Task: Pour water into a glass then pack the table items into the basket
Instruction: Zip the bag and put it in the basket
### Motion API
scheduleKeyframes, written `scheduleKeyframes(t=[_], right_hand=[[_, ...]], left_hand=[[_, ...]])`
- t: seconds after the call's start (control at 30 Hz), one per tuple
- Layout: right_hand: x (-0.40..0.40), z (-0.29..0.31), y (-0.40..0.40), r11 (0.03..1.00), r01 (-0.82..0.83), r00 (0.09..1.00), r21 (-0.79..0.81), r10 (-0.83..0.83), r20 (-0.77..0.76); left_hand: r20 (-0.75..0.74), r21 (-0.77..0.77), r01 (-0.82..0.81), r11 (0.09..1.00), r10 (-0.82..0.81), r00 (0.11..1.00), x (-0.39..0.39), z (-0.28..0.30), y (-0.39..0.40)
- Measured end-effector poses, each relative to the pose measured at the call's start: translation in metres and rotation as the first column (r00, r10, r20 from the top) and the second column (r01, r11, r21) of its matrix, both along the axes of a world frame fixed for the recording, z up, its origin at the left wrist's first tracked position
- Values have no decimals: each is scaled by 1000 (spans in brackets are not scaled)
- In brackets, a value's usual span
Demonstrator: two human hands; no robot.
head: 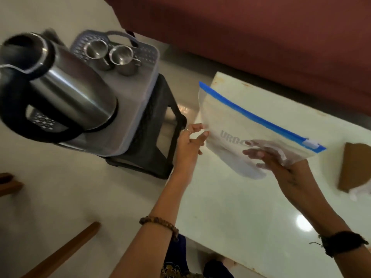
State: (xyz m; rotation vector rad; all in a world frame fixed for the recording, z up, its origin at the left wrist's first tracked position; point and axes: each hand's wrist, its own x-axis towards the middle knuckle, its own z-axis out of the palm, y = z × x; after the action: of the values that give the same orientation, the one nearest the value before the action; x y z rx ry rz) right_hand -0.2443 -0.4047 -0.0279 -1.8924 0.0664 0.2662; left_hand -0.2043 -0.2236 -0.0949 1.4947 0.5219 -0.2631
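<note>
Showing a translucent white plastic zip pouch (pixel 251 135) edged with a bright blue strip and grey lettering, a lilac plastic basket (pixel 138 81) patterned with small perforations, a shiny silver-and-black steel kettle (pixel 60 89), a glossy white table (pixel 251 213).

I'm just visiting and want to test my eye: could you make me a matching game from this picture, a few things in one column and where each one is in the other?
Things:
1. Two small steel cups
2. Steel kettle with black handle
3. Clear plastic zip pouch with blue strip
4. Brown folded paper

Places:
A. Held in both hands above the white table
B. Standing in the far end of the grey plastic basket
C. Lying on the table's right edge
D. Near end of the basket

Pairs: 1-B, 2-D, 3-A, 4-C
</note>
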Motion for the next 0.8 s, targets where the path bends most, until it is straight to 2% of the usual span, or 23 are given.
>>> scheduleKeyframes(t=[0.13, 0.23, 0.4, 0.5, 0.63, 0.8], right_hand=[[64, 5, 69, 998, -51, 997, 34, 49, 64], [112, 10, 121, 994, -112, 983, 15, 109, 145], [181, 14, 200, 983, -184, 949, -3, 178, 260], [211, 4, 234, 980, -186, 946, 70, 160, 282], [233, -23, 261, 971, -186, 960, 150, 148, 237], [255, -39, 282, 950, -207, 978, 232, 192, 86]], left_hand=[[141, 75, -231, 970, 219, 965, 49, 24, 75], [200, 6, -408, 913, 398, 895, 76, 38, 122], [193, -129, -604, 786, 618, 762, 117, 46, 173], [209, -190, -590, 785, 619, 757, 139, 44, 180], [155, -215, -617, 757, 650, 744, 163, 40, 176], [192, -76, -652, 755, 653, 733, 168, 33, 169]])
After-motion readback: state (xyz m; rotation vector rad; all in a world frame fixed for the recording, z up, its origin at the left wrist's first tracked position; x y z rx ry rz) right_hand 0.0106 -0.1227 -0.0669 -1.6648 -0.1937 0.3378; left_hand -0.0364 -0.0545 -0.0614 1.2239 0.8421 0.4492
